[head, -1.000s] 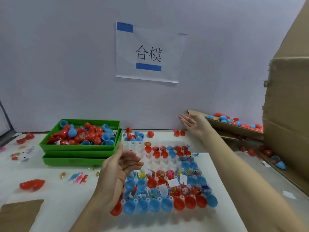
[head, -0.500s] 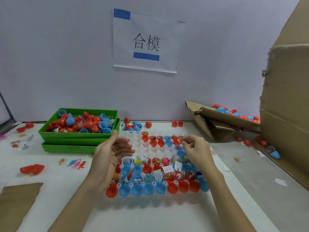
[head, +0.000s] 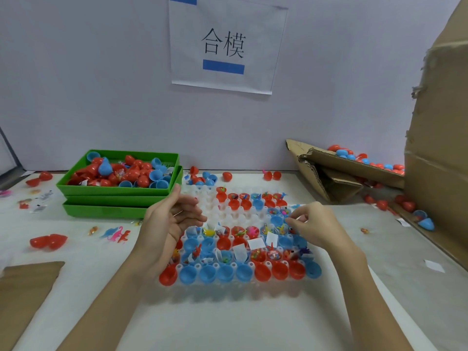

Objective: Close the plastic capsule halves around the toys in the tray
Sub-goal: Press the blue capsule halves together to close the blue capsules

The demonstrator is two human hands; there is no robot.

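Observation:
A translucent tray [head: 220, 214] lies in the middle of the white table. Its cups hold red capsule halves [head: 262, 272] and blue capsule halves [head: 207, 273], several with small toys [head: 252, 231] and paper slips inside. My left hand [head: 172, 221] hovers over the tray's left edge, palm turned to the right, fingers relaxed, holding nothing. My right hand [head: 314, 224] is over the tray's right side with its fingers curled down towards a blue half [head: 276, 220]. Whether the fingertips pinch anything is hidden.
Stacked green trays [head: 114, 191] full of loose capsule halves stand at the back left. A torn cardboard box [head: 354, 168] with closed capsules lies at the back right beside a tall carton [head: 435, 173]. Loose toys [head: 116, 234] and an open red capsule [head: 48, 241] lie to the left.
My right hand came back from the cardboard box at the far right and now hangs over the tray's right side. The left hand stayed near the tray's left edge.

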